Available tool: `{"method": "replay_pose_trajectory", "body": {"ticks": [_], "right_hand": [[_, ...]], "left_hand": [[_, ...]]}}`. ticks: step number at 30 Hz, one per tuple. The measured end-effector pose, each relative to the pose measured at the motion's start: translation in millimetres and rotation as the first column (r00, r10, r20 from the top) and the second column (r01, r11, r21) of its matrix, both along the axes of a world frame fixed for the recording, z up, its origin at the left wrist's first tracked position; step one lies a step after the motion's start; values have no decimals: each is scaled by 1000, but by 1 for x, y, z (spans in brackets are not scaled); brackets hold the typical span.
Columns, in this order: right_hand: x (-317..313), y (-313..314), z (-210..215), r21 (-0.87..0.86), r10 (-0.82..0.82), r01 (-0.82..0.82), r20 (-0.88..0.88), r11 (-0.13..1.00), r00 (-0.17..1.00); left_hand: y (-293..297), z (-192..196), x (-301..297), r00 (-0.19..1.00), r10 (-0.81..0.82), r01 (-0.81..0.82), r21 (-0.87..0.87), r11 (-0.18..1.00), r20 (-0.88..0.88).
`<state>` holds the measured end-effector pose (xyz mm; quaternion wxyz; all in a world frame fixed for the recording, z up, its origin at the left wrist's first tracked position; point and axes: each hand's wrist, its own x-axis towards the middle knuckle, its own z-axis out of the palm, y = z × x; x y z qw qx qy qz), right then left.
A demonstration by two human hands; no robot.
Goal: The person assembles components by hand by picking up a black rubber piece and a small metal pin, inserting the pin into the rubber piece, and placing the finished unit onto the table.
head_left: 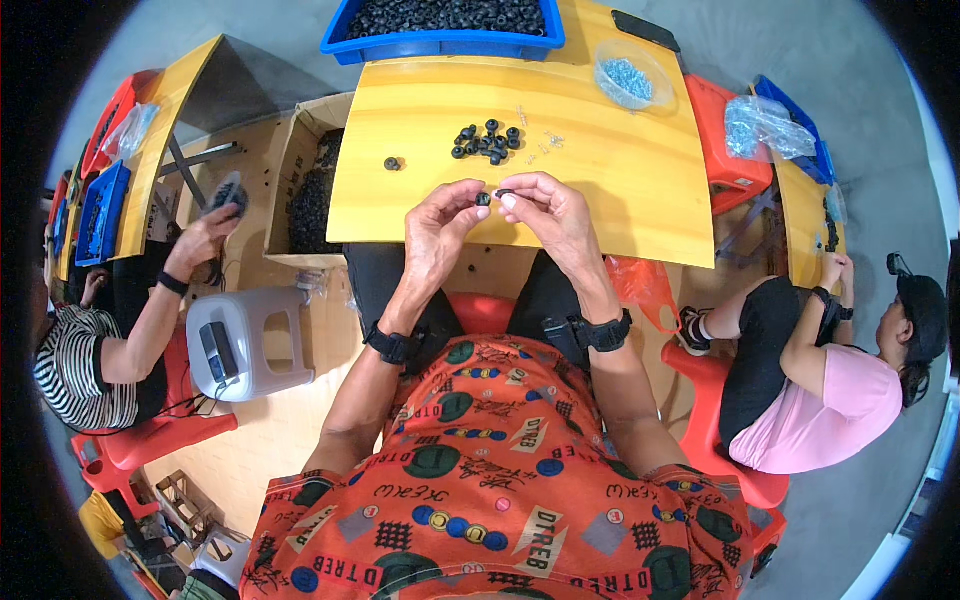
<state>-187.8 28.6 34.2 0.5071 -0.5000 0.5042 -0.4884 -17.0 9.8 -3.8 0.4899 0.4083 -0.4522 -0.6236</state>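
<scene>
Where the two hands meet above the near edge of the table, the held parts sit between the fingertips:

Black ring: a small black rubber ring (483,199), pinched at the tips of the left hand, over the near edge of the yellow table (620,190).

Second part: a small dark piece (503,193) at the fingertips of the right hand, just beside the ring; its shape is too small to tell.

Left hand: the left hand (437,222) has thumb and fingers closed to a pinch on the ring, the other fingers curled.

Right hand: the right hand (553,213) has thumb and forefinger closed on the dark piece, palm turned toward the left hand.

Wrists: a black band on each wrist.

Loose rings: a heap of black rings (487,141) at mid-table, beyond the hands; a single ring (392,163) lies apart to its left.

Small metal parts: pale screws (542,145) scattered just right of the heap.

Clear tub: a round clear container (632,76) of bluish-silver parts at the far right corner.

Blue crate: a blue bin (440,43) full of black rings at the far edge.

Cardboard box: an open box (298,180) of black parts left of the table.

Neighbours: a person in a striped top at left, a person in a pink top at right, each seated at another yellow table.
</scene>
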Motion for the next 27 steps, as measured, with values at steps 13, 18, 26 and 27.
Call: {"method": "replay_pose_trajectory", "body": {"ticks": [13,18,26,27], "right_hand": [[0,4,1,-21,-25,24,-26,999,999],[2,3,-1,-35,-17,15,-43,999,999],[5,2,-2,-49,13,-15,-38,999,999],[4,3,-2,-49,12,-14,-39,999,999]], "left_hand": [[4,4,1,999,-11,16,-94,995,51],[3,6,2,999,-11,16,-115,993,41],[5,12,2,991,4,24,-203,979,137],[5,12,2,991,3,25,-203,979,136]]}}
